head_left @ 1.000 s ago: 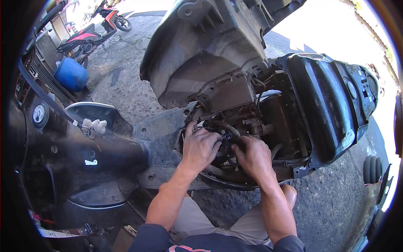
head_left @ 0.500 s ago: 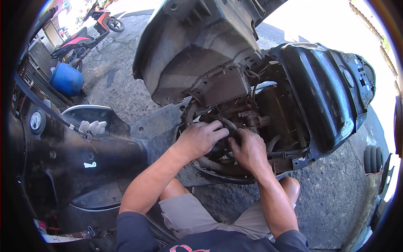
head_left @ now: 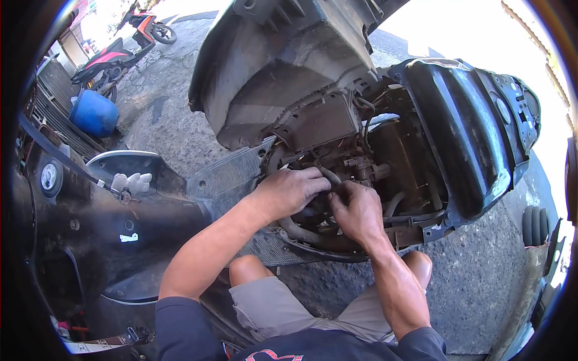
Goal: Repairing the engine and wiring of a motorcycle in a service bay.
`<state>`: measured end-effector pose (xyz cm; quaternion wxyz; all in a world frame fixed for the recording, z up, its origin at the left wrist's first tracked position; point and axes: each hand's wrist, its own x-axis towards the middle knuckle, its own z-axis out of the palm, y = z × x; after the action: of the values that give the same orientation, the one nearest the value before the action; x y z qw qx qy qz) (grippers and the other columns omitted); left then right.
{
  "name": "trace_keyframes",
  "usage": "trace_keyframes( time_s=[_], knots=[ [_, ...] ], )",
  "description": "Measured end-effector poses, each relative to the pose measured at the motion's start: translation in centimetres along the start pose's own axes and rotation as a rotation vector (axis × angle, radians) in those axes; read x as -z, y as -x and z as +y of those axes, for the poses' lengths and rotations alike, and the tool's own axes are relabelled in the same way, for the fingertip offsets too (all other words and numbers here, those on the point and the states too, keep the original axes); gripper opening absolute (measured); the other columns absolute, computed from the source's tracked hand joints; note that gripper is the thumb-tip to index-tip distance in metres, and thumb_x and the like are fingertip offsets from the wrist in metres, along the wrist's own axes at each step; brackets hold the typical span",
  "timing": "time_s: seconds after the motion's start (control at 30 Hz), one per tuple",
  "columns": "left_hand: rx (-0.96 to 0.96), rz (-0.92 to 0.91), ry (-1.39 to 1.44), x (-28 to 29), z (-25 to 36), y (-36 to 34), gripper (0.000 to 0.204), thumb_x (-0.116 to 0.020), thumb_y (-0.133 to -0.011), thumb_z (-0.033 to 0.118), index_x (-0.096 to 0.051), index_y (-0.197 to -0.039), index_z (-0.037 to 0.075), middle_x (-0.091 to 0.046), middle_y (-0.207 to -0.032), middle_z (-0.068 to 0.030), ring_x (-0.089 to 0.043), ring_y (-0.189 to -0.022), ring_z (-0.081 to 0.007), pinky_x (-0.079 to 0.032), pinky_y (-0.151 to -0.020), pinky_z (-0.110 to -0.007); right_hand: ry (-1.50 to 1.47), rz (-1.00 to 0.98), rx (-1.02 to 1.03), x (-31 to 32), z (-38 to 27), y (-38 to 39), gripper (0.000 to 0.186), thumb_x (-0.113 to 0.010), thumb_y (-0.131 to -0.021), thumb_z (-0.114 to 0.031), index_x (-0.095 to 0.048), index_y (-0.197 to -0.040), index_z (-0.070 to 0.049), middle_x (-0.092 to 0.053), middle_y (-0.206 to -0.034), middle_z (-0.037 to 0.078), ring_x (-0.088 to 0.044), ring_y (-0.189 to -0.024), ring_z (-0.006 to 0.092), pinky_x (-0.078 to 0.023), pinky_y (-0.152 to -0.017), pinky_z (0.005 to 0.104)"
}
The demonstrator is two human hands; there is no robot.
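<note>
Upper left: through the remote head camera I saw a red-and-black scooter [head_left: 115, 59] standing on rough grey pavement [head_left: 158, 99], its front wheel toward the upper right. Below it, a blue drum [head_left: 94, 114] sat just beside a dark ridged panel [head_left: 60, 114]. Left of centre: I made out a small pale plush charm [head_left: 133, 182]. Lower left: a pale printed strap [head_left: 96, 346] ran inward, a dark buckle [head_left: 131, 335] at its end. Right margin: I noted a black ribbed object [head_left: 534, 226], whose kind I could not tell.
</note>
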<state>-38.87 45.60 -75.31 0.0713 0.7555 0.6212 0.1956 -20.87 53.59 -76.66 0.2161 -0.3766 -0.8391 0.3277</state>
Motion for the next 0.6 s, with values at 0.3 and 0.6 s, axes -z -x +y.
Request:
trace_keyframes(
  time_s=[0.3,0.6],
  knots=[
    [-0.033,0.013,-0.012,0.1,-0.2,0.1,0.026,-0.068,-0.085,0.011,-0.067,-0.111,0.013,-0.066,-0.103,-0.0064,-0.069,-0.086,-0.0338,-0.059,-0.07,-0.044,-0.094,0.068,0.0,-0.6,0.5,0.7,0.017,-0.069,-0.084,-0.017,-0.072,-0.088,-0.001,-0.07,-0.084,0.021,-0.068,-0.081,0.0416,-0.053,-0.074,0.0484],
    [-0.006,0.033,0.02,-0.5,-0.6,0.2,0.028,-0.068,-0.083,0.008,-0.066,-0.111,0.012,-0.066,-0.103,-0.0072,-0.069,-0.089,-0.0344,-0.059,-0.072,-0.044,-0.166,0.146,0.18,-2.0,-0.6,0.5,0.014,-0.07,-0.083,-0.009,-0.07,-0.086,0.005,-0.066,-0.073,0.02,-0.066,-0.064,0.0293,-0.05,-0.061,0.0388]
  ],
)
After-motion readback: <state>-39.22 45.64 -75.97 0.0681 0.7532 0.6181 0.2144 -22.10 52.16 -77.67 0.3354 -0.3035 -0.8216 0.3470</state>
